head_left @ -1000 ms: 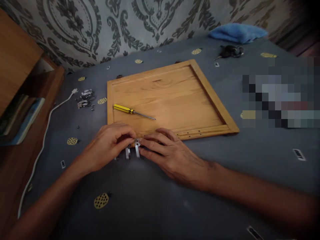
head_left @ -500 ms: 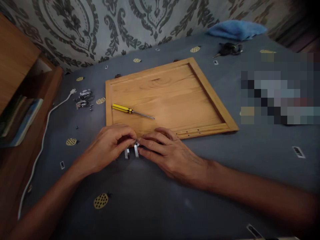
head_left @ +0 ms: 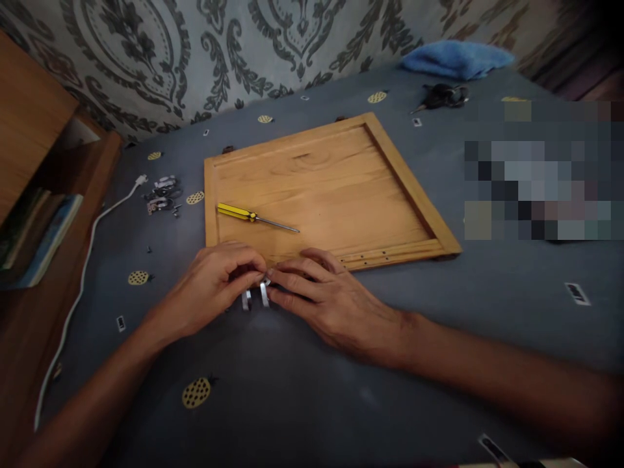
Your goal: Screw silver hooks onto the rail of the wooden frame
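Observation:
A framed wooden cabinet door [head_left: 322, 188] lies flat, its near rail under my hands. At that near edge sits a metal hinge [head_left: 264, 294], with two bright curved arms sticking out toward me. My left hand [head_left: 227, 276] is closed, thumb and fingertips pinched above the hinge; whatever is between them is hidden. My right hand [head_left: 331, 299] lies bent over the rail, its fingertips steadying the hinge from the right. On the panel rests a screwdriver [head_left: 256, 217] with a yellow and black handle, touched by neither hand.
A pile of metal hinges and screws [head_left: 163, 195] lies left of the door, near a white cable [head_left: 92, 240]. Farther left stands a wooden shelf unit [head_left: 92, 169] with books. At the back right are a blue cloth [head_left: 458, 58] and a dark tangled object [head_left: 441, 96].
The whole view has shifted very slightly. Both hands keep the same position at the hinge, and the screwdriver has not moved on the door.

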